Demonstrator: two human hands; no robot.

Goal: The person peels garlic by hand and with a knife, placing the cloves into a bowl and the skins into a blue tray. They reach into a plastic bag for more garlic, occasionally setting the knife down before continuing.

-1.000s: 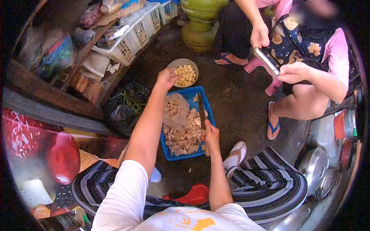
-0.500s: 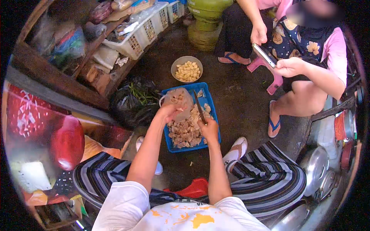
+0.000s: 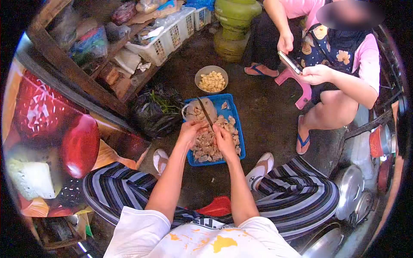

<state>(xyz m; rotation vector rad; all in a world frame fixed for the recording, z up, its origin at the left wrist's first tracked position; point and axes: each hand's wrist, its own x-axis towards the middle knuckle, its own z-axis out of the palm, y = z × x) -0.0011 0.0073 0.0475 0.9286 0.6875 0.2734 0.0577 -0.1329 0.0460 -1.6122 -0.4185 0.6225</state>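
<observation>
My right hand [image 3: 224, 139] grips a knife [image 3: 205, 111], its blade slanting up and to the left. Close beside it, my left hand [image 3: 192, 132] has its fingers drawn together near the blade; whatever they hold is too small to make out. Both hands are over a blue tray [image 3: 241, 146] strewn with unpeeled garlic cloves and papery skins [image 3: 206, 150]. A clear plastic bag [image 3: 198, 108] with more garlic lies at the tray's far left. Beyond the tray stands a round bowl [image 3: 197, 81] of peeled garlic cloves [image 3: 212, 81].
A black plastic bag [image 3: 152, 118] with green stalks lies left of the tray. Another person [image 3: 365, 56] sits at the right, holding a phone [image 3: 290, 62]. Green gas cylinders [image 3: 235, 19], a white basket [image 3: 159, 47] and metal pot lids [image 3: 349, 193] surround the floor space.
My hands have come together, the right moving left and the knife tilting further left. My left hand has dropped lower, away from the plastic bag. The view has shifted slightly.
</observation>
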